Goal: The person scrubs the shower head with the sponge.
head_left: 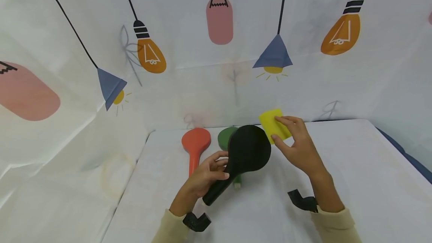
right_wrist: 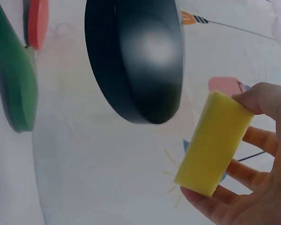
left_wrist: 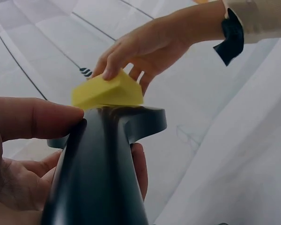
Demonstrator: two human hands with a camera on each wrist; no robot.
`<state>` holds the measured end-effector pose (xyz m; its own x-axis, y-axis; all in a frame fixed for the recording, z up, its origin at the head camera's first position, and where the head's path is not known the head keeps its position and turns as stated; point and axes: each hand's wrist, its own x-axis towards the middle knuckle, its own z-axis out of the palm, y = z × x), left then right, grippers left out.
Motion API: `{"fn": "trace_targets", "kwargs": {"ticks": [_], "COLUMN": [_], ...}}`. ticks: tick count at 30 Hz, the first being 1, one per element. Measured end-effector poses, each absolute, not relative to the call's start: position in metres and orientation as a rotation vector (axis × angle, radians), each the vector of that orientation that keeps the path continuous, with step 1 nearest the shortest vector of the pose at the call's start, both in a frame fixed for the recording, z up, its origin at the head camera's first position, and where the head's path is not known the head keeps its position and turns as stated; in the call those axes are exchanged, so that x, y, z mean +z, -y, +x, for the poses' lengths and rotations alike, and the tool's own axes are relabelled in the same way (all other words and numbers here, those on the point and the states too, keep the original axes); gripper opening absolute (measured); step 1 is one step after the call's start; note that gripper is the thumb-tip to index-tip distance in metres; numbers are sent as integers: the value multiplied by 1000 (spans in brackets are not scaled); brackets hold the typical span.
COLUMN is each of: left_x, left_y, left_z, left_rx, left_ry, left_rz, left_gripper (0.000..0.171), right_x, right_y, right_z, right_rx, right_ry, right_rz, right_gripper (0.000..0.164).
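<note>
A black dipper, with a round bowl and a thick handle, is tilted above the table, its bowl up and to the right. My left hand grips its handle, thumb on the near side, as the left wrist view shows. Between thumb and fingertips, my right hand pinches a yellow sponge by its edges. The sponge is close to the bowl's right side; a gap separates them in the right wrist view. Behind the black dipper lies a green dipper, partly hidden by it.
An orange-red dipper lies on the white-covered table, left of the green one, its handle end behind my left hand. A white sheet printed with lamps hangs behind the table. Black bands are on both wrists.
</note>
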<state>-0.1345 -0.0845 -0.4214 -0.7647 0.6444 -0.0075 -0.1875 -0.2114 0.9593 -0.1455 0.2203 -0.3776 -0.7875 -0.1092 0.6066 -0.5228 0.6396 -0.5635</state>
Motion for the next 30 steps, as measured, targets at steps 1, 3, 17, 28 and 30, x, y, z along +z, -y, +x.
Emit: {"fn": "trace_targets", "kwargs": {"ticks": [1,3,17,28,30], "left_x": [-421,-420,-410,-413,-412], "left_y": [85,85,91,98,98], "left_z": [-134,-134,-140,-129,-129], "left_rx": [2018,2020,2072,2140,2149], "left_ry": [-1511,-1509,-1516,-1520,-1528], "left_rz": [556,580,543,475,460], "left_gripper": [46,47,47,49,49], "right_x": [-378,-378,-377,-387,-387], "right_y": [-218,-214,-170,-140,-135], "right_z": [-146,-147,-141,-118,-115], "right_rx": [1026,1018,788,667,650], "right_ry": [2334,2334,2327,2303,2296], "right_rz": [501,519,639,732,761], "right_gripper": [57,57,57,55,56]}}
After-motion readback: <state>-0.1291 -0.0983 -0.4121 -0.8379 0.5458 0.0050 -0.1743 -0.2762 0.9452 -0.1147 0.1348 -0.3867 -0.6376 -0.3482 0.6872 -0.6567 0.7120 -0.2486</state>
